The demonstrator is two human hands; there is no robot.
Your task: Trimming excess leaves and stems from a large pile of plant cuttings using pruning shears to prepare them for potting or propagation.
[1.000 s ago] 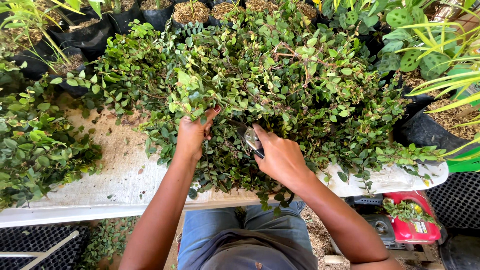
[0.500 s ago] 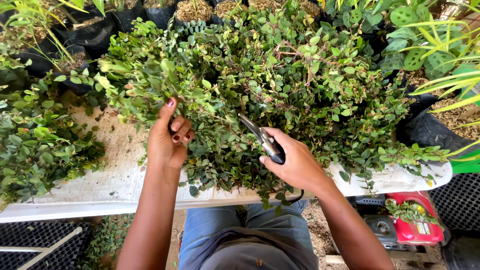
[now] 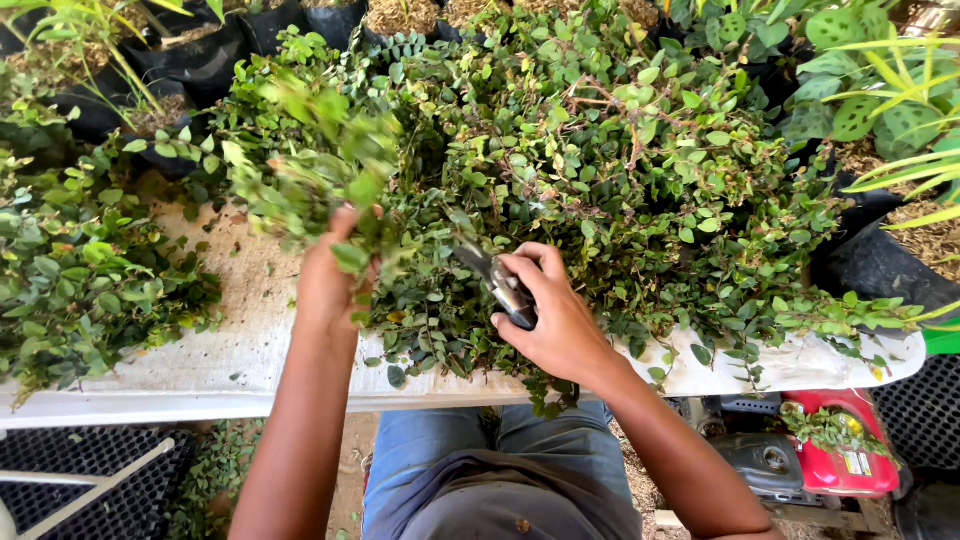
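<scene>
A big heap of small-leaved green plant stems covers a white board in front of me. My left hand grips a leafy bunch of cut stems, lifted to the left of the heap and blurred. My right hand holds a pair of metal pruning shears, its blades pointing up-left toward the base of the bunch. The blade tips are partly hidden by leaves.
A second pile of leafy cuttings lies at the board's left end. Black grow bags with plants line the back. A red and black machine sits on the ground at lower right, black plastic trays at lower left.
My left hand has pulled a bunch of stems out of the heap and swung it left. My right hand with the shears has followed slightly left.
</scene>
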